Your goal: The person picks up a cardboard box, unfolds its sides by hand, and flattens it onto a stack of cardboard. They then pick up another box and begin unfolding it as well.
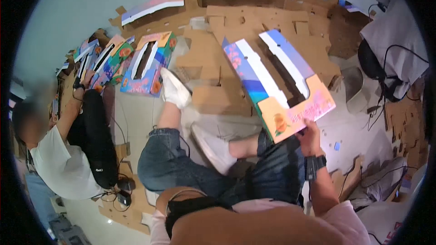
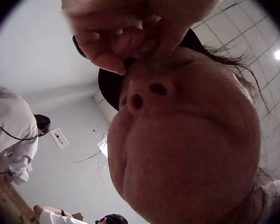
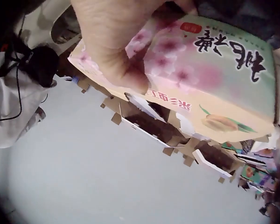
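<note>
My right hand (image 1: 310, 137) grips the near end of a printed cardboard carton (image 1: 320, 100) with a long slot opening in its top. In the right wrist view, the thumb (image 3: 133, 77) presses over the edge of the carton (image 3: 214, 79), across its pink blossom print. The carton is tilted above my legs, its far end overlapping flat cardboard in the head view. My left hand (image 2: 130, 32) is raised at my face in the left wrist view, its fingers bent near the dark cap (image 2: 113, 86). What those fingers hold, if anything, I cannot tell.
A finished-looking printed carton (image 1: 150, 66) stands on the floor beside my shoe (image 1: 175, 88). Brown cardboard sheets (image 1: 263, 27) are spread ahead, with partly folded cartons (image 1: 152, 10) along the wall. To the left, another person (image 1: 68, 154) sits by more cartons (image 1: 111, 59). Cables and grey cloth (image 1: 395, 31) lie right.
</note>
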`<state>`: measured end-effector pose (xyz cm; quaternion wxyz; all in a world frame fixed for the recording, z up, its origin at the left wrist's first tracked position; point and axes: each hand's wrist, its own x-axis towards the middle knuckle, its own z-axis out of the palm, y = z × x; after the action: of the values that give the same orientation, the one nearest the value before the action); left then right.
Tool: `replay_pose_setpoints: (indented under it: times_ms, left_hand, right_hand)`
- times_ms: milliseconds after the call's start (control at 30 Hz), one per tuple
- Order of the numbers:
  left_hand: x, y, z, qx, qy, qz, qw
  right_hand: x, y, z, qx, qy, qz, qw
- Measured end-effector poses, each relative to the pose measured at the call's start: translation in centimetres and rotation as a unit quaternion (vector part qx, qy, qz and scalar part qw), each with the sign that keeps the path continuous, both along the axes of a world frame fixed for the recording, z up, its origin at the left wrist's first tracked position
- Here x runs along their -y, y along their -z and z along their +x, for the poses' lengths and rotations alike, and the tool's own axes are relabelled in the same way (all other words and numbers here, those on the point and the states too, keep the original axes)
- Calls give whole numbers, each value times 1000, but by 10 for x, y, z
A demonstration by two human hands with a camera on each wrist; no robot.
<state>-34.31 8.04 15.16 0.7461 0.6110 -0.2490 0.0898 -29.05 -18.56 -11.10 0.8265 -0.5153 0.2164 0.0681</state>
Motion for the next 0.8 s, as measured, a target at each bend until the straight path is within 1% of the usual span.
replay_pose_setpoints:
  times_ms: [100, 233, 333, 400, 467, 500, 567, 600, 667, 733, 800]
  left_hand:
    - [-5, 2, 3, 5, 14, 5, 1000]
    - [3, 3, 5, -20, 22, 5, 1000]
    - [6, 1, 11, -27, 25, 11, 999]
    - [7, 1, 13, -22, 28, 17, 999]
    - [3, 3, 12, -19, 35, 25, 999]
    - [2, 3, 15, -13, 38, 29, 999]
    - [3, 5, 16, -12, 47, 37, 998]
    - [5, 5, 18, -13, 50, 39, 998]
    - [10, 8, 17, -15, 53, 42, 998]
    - [11, 15, 10, -22, 57, 45, 997]
    - [16, 20, 10, -13, 64, 53, 996]
  right_hand:
    - [-9, -7, -5, -7, -3, 8, 1000]
    - [-12, -12, -14, -10, -22, 23, 999]
    - [-24, -34, -22, -34, -48, -2, 998]
    - [-24, -37, -21, -49, -53, -10, 997]
    - [-27, -36, -27, -86, -48, 34, 995]
    - [-26, -35, -23, -82, -49, 36, 995]
    - [-22, -30, -24, -171, -43, 105, 979]
    - [-20, -31, -23, -174, -44, 105, 978]
    - [-19, -33, -22, -183, -88, 141, 969]
    - [-21, -32, -32, -194, -90, 143, 966]
    - [-20, -20, -35, -175, -221, 201, 938]
